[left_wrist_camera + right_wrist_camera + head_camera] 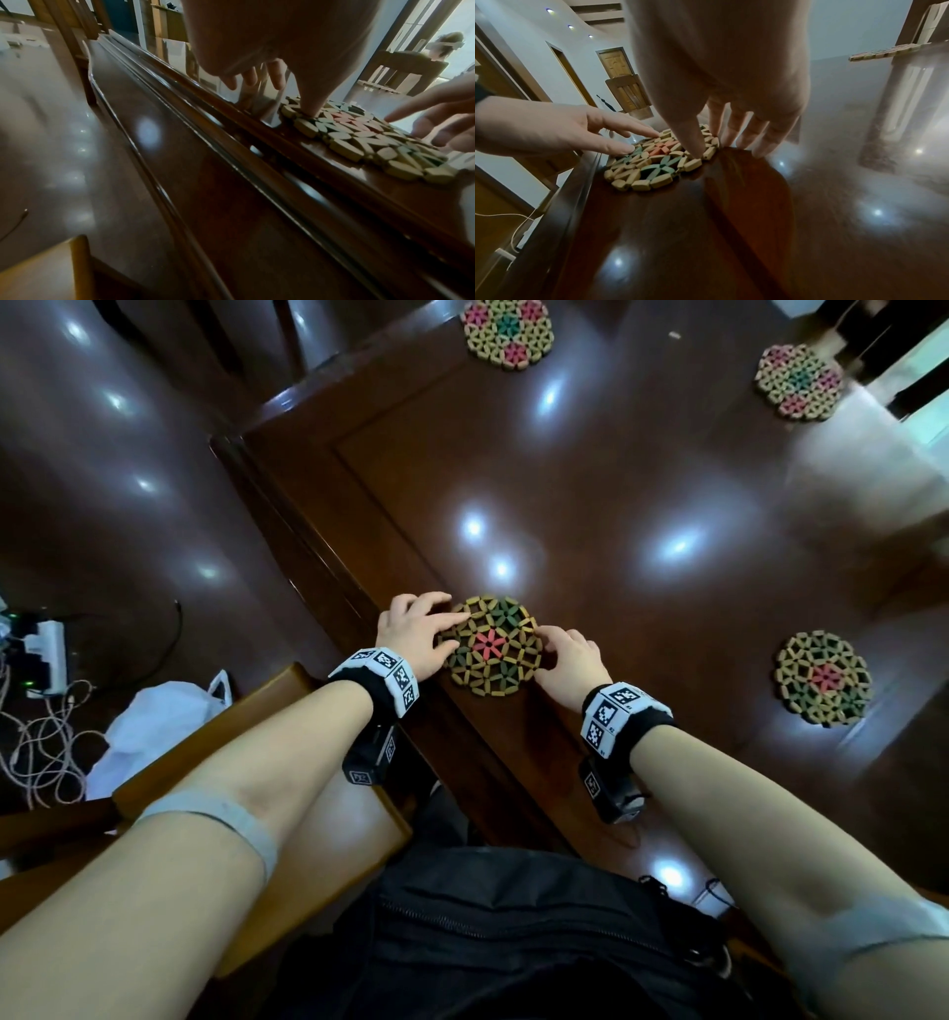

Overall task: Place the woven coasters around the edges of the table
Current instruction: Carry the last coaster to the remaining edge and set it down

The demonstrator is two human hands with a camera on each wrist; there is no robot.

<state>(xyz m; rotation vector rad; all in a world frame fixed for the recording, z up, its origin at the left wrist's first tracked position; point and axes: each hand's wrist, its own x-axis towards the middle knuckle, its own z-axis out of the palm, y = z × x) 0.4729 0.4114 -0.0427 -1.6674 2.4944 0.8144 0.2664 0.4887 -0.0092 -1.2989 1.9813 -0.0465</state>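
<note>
Lying flat by the near-left edge of the glossy dark table (590, 469): the red-centred woven coaster (490, 645). Pressing on it with straight fingers, gripping nothing: left hand (417, 634) and right hand (570, 657), likely nudging it square to the edge. Sitting along other edges: three more coasters (507, 332).

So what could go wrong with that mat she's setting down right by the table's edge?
1. The near coaster lies close to the moulded table edge; a push from the left hand or right hand might slide it over the rim.
2. The tabletop looks glossy, so the coaster could skid when the fingertips press it.
3. It is made of linked beads, so lifting one side might make it sag or fold.
</note>
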